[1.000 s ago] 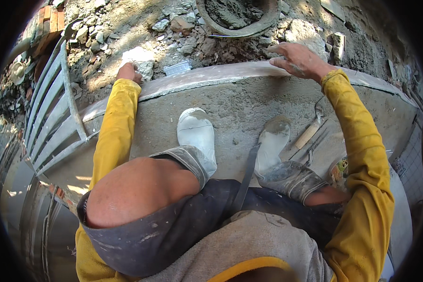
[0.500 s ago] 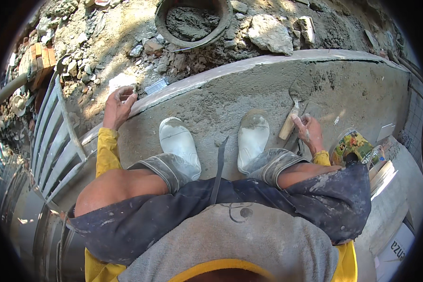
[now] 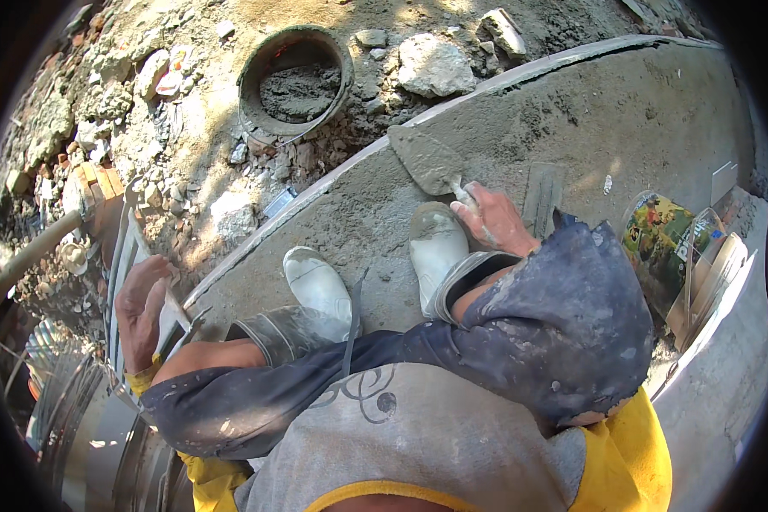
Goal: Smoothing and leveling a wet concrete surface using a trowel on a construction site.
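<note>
My right hand (image 3: pixel 489 218) grips the handle of a trowel (image 3: pixel 425 160), whose mortar-smeared blade lies over the grey concrete surface (image 3: pixel 640 102) near its long edge. Another grey flat tool (image 3: pixel 542 196) lies just beside it. My left hand (image 3: pixel 143 311) has its fingers curled beside the metal grille (image 3: pixel 121 256); what they hold, if anything, is unclear. My two white boots (image 3: pixel 316 282) stand on the concrete, partly under my legs. Beyond the edge sits a round bucket (image 3: pixel 340 102) holding wet mortar (image 3: pixel 299 92).
Rubble and stones, including a large chunk (image 3: pixel 435 66), cover the ground beyond the edge. Bricks (image 3: pixel 102 181) and a pole (image 3: pixel 34 256) are at the left. A patterned container (image 3: pixel 648 247) and thin boards (image 3: pixel 708 282) stand at the right.
My right hand has come down from the edge and taken hold of the trowel, shifting it leftward. My left hand has drawn back to the grille. The view has turned.
</note>
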Demonstrator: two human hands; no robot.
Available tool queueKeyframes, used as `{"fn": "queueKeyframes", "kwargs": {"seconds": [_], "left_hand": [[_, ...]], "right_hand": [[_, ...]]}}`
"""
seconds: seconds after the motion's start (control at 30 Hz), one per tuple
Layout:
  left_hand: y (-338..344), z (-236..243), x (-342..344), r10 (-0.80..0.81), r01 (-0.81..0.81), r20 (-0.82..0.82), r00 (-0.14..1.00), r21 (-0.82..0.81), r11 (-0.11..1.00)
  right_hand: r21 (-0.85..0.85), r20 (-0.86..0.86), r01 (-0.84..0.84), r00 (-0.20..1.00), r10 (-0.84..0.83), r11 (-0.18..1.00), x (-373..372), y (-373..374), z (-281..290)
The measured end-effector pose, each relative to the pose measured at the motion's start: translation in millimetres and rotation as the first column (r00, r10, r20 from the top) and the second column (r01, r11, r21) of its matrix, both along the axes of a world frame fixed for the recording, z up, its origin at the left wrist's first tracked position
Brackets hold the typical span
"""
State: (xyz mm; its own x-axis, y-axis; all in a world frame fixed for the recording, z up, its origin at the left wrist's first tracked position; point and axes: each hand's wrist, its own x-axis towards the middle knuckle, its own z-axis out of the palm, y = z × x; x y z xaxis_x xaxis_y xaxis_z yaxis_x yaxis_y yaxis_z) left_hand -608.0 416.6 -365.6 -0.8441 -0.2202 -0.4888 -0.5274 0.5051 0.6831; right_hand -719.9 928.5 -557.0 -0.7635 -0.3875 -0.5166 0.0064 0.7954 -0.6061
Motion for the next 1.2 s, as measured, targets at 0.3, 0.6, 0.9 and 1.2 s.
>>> {"fn": "queueKeyframes", "kwargs": {"seconds": [0.3,0.6,0.9,1.2], "left_hand": [[73,115,-60,-0.341,0.311,-0.063,0.938,-0.281,0.908],[122,93,-76,-0.585,0.618,0.204,0.785,-0.194,0.762],[114,88,-60,-0.553,0.611,0.283,0.783,-0.187,0.769],[109,77,-60,-0.592,0.632,0.246,0.768,-0.144,0.761]], "right_hand": [[-0.053,-0.102,0.633,0.766,-0.634,0.773,-56,106,-45],[-0.226,-0.003,0.046,0.999,-0.048,0.973,-8,-15,-14],[0.022,-0.346,0.582,0.768,-0.540,0.813,-80,147,-41],[-0.037,-0.262,0.745,0.636,-0.726,0.667,-60,256,-79]]}}
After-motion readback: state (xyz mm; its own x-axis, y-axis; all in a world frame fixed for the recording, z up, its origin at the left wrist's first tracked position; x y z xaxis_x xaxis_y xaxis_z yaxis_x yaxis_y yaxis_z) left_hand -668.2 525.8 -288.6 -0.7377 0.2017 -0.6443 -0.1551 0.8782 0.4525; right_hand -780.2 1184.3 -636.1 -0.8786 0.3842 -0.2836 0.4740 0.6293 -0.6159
